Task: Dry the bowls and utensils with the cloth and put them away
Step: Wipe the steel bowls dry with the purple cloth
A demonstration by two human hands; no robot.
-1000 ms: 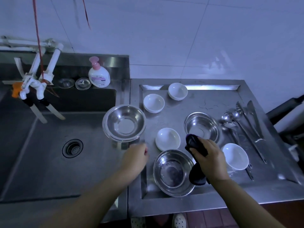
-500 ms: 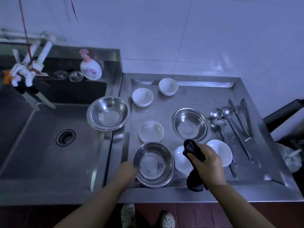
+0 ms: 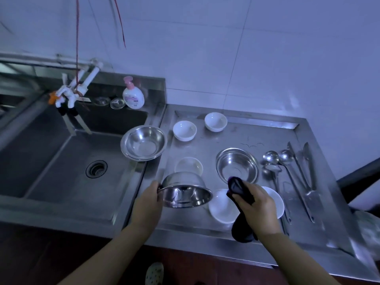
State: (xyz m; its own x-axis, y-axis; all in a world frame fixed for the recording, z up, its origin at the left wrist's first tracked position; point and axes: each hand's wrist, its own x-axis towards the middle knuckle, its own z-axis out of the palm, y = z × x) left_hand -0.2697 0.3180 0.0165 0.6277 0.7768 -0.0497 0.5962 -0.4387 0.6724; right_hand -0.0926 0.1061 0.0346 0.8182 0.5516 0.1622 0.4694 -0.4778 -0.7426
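Left hand: your left hand (image 3: pixel 147 202) is closed on the near-left rim of the large stainless steel bowl (image 3: pixel 186 190), which is tipped up on edge with its outer wall toward you, lifted off or barely touching the steel tabletop (image 3: pixel 267 132).
Right hand: your right hand (image 3: pixel 260 208) is wrapped around the dark bunched cloth (image 3: pixel 239 189), one end sticking up above the fist, the other hanging below it, just right of the tilted bowl.
Step in hand: picking up the first steel bowl to dry; cloth and bowl are near but apart.
Next move: bring the cloth into the bowl's mouth and wipe round; this likely calls for turning the bowl so its opening faces the cloth.
Underneath: two white ceramic bowls (image 3: pixel 221 206) sit directly below your right hand; keep the steel rim off them.
Still waiting: a second steel bowl (image 3: pixel 236 164), another steel bowl (image 3: pixel 144 141) on the sink edge, three more small white bowls (image 3: pixel 184 130), and metal ladles and tongs (image 3: pixel 292 171) at the right.
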